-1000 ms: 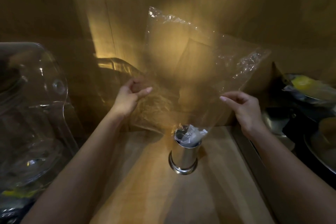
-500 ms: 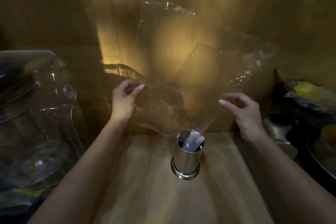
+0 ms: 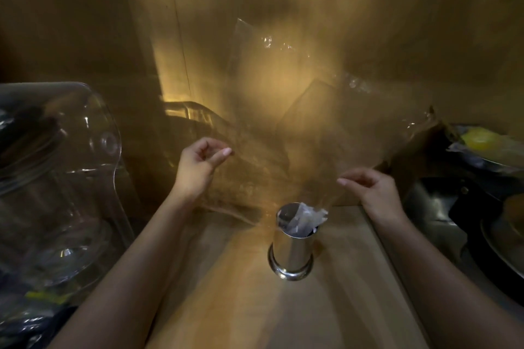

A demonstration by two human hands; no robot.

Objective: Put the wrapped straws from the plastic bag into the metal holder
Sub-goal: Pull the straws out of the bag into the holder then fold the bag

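Pinched at its lower edges by the left hand (image 3: 200, 163) and right hand (image 3: 374, 190), the clear plastic bag (image 3: 286, 110) is held above the metal holder (image 3: 292, 249); wrapped straws (image 3: 304, 217) are seen inside it, on the tabletop (image 3: 354, 306).

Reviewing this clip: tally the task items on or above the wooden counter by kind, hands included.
Hands: 2, left hand and right hand
Plastic bag: 1
Metal holder: 1
Bundle of wrapped straws: 1; individual straws too blurred to count
Total: 5

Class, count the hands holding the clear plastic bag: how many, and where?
2: the left hand pinches the plastic bag at its left side, the right hand at its right, above the metal holder.
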